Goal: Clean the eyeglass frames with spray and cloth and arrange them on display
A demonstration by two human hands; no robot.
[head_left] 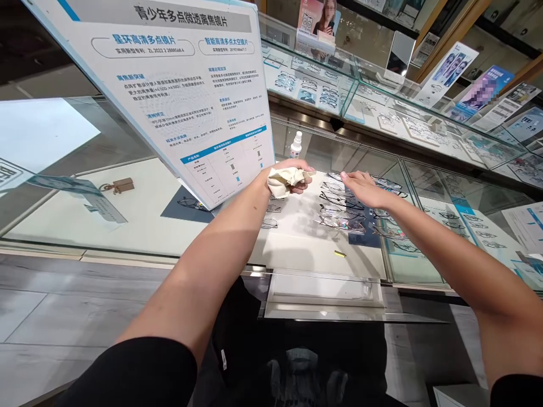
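A crumpled cream cloth (283,181) is gripped in my left hand (302,174), over the glass counter beside the tall printed sign. My right hand (362,187) is stretched out flat, palm down, at the far end of the rows of eyeglasses (341,222). Its fingers point left and hold nothing that I can see. Behind my left hand a white spray bottle (296,146) stands upright. A small yellow and black item (340,254) lies near the front of the counter.
The large sign (190,96) rises at the left. An open drawer (324,294) juts out below the counter's front edge. Glass display cases (424,130) with eyeglasses and upright cards run along the back and right. A small brown tag (123,185) lies at the left.
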